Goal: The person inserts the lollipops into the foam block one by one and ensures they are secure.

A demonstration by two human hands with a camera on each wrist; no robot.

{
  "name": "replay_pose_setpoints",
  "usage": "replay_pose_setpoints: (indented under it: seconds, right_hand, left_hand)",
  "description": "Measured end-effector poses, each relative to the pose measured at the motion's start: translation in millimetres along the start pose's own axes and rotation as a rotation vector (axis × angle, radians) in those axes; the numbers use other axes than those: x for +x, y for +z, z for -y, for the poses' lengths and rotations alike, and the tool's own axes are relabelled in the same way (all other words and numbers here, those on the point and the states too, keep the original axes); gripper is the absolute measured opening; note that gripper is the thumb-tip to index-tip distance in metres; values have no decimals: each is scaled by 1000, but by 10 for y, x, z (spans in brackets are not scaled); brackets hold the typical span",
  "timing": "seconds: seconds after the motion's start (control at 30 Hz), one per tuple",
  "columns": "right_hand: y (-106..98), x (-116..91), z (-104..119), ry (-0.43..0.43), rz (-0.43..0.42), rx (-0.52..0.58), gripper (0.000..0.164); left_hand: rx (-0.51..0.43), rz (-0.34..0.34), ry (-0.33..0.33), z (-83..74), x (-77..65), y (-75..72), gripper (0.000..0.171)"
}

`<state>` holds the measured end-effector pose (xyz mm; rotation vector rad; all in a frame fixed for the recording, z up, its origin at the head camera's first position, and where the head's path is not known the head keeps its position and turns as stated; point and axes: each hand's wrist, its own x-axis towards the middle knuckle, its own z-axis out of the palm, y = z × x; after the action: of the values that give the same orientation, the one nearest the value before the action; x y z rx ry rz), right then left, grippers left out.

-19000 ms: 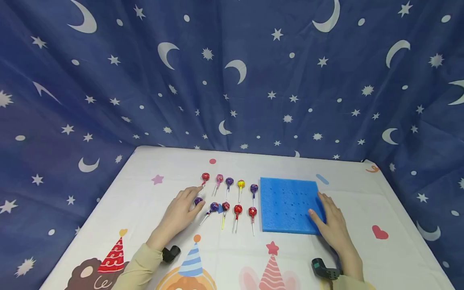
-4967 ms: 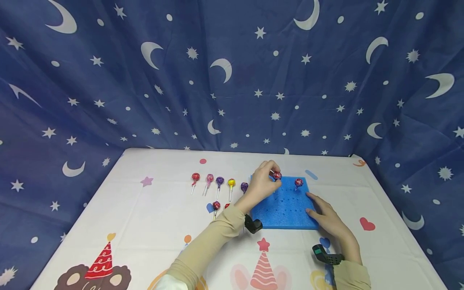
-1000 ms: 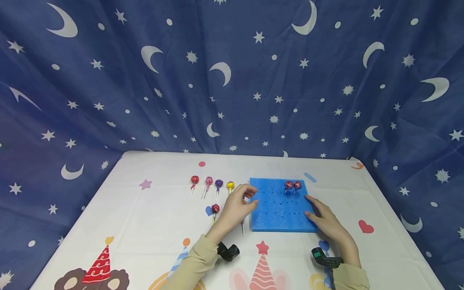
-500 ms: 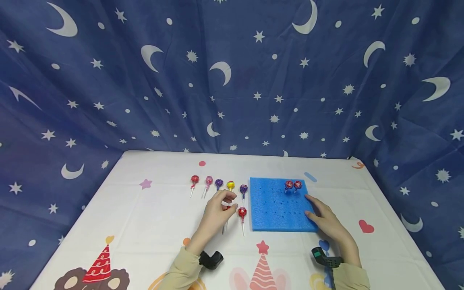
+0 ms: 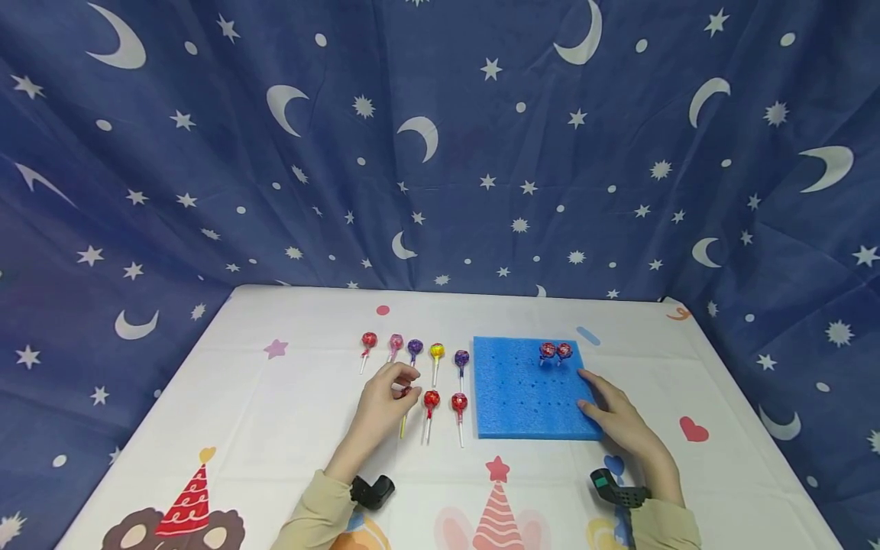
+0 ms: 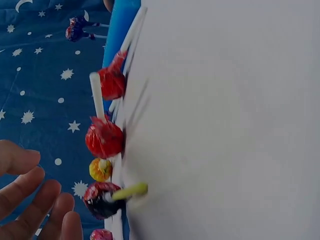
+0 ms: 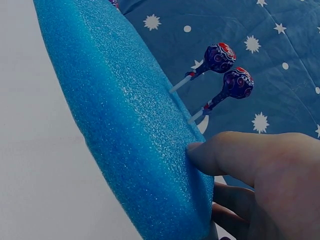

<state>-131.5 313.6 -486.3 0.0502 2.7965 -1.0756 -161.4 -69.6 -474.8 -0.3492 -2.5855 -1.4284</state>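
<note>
At the left end of the near row of lollipops, the person's left hand (image 5: 381, 401) curves loosely, released, around the dark red lollipop (image 6: 102, 202) with its yellow stick (image 6: 131, 191); the left wrist view shows a gap between fingers and candy. Along the right edge of the blue foam block (image 5: 512, 420), the right hand (image 5: 622, 416) rests unclenched, thumb on the foam, fingers against its side.

The block lies flat, dotted with small holes, right of the middle of the table (image 5: 275, 412). Near its far right corner, two red-and-purple lollipops (image 5: 547, 350) stand side by side, sticks in the foam. Between the left hand and the block's left edge lie two red lollipops (image 5: 459, 402). Farther back runs another row, heads toward the table's far edge: from the left, a third red lollipop (image 5: 369, 340), a pink lollipop (image 5: 396, 341), a purple lollipop (image 5: 415, 347), a yellow lollipop (image 5: 437, 351) and a second purple lollipop (image 5: 461, 357).

Black wrist cameras (image 5: 372, 493) sit on both wrists. A printed bear (image 5: 223, 528) marks the table's near left corner, and a navy curtain (image 5: 474, 252) with moons and stars hangs behind the far edge.
</note>
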Motion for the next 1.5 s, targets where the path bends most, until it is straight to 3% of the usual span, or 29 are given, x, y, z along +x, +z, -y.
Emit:
replay_pose_setpoints:
  seconds: [0.27,0.67,1.2,1.5]
  right_hand:
    - [3,0,10,15,8,-5,63]
    - [4,2,11,16,12,-2,63]
    - [3,20,-11,-6,0,11,63]
    - [5,19,-6,-1,3,16,63]
  left_hand:
    - [104,63,-12,87,27,-103,19]
    - [241,203,-50,135,95,-117,21]
    - [300,264,-38,132,133,-97,21]
    - [289,262,-33,144,134,-98,17]
